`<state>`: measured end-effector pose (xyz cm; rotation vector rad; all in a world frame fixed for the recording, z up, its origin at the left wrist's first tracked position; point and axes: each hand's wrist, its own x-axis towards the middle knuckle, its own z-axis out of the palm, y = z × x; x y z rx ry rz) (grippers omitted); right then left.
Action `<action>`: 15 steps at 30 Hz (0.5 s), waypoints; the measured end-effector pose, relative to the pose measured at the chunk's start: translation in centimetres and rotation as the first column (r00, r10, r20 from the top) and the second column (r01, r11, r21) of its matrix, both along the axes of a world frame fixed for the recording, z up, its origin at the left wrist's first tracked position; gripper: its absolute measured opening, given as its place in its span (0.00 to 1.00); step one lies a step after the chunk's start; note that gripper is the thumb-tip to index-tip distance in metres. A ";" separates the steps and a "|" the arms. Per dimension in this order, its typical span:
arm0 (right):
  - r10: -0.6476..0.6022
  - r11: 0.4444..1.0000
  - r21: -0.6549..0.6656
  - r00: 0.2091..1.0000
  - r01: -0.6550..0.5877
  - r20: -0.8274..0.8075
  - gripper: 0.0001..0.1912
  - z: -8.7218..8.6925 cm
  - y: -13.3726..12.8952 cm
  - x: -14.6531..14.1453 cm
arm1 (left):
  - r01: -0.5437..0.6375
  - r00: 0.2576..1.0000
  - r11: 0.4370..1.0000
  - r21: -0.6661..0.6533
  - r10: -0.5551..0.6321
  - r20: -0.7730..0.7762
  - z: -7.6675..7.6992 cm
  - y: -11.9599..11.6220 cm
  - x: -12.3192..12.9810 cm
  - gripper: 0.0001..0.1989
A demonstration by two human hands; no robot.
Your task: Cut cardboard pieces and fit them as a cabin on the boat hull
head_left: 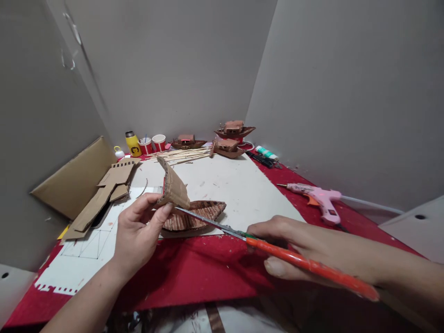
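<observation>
My left hand [137, 224] pinches a curved piece of corrugated cardboard [176, 187] between thumb and fingers, holding it raised over the table. In my right hand [294, 245] are orange-handled scissors [308, 263], seen nearly edge-on. Their narrow metal blades point left and reach the lower edge of the cardboard, close to my left thumb. Whether the blades are apart cannot be made out from this angle. Just behind and below the blades lies a small brown model boat hull [197, 215], its inside lined with thin strips. The cardboard and my left hand hide its left end.
Finished model boats [229, 148] and thin wooden sticks [187, 155] lie at the back. A pink glue gun [321, 199] rests at right on the red cloth [194, 277]. Cut cardboard [111, 185] leans at left, near a yellow bottle [132, 143] and paper cups [158, 142]. Grey walls enclose the table.
</observation>
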<state>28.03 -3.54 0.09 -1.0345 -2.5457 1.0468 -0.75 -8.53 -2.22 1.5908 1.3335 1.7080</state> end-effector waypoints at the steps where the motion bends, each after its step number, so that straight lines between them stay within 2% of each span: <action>1: 0.022 0.999 -0.033 1.000 -0.022 0.013 0.21 0.1 0.1 0.0 | -0.003 1.000 1.000 0.004 0.003 0.003 0.0 0.0 0.0 0.03; 4: 0.062 0.993 -0.103 0.997 -0.058 0.035 0.18 0.2 0.3 -0.3 | 0.011 0.998 1.000 0.001 -0.011 0.055 0.2 -0.1 0.2 0.01; 9: 0.055 0.995 -0.088 0.998 -0.056 -0.009 0.16 -0.7 0.3 -0.8 | -0.040 0.984 0.999 0.015 0.036 0.174 0.1 -0.3 0.5 0.04; 15: 0.025 0.995 -0.096 0.992 -0.037 -0.124 0.14 -1.6 0.6 0.1 | 0.025 0.955 0.998 -0.056 -0.007 0.297 -0.1 0.2 -0.3 0.07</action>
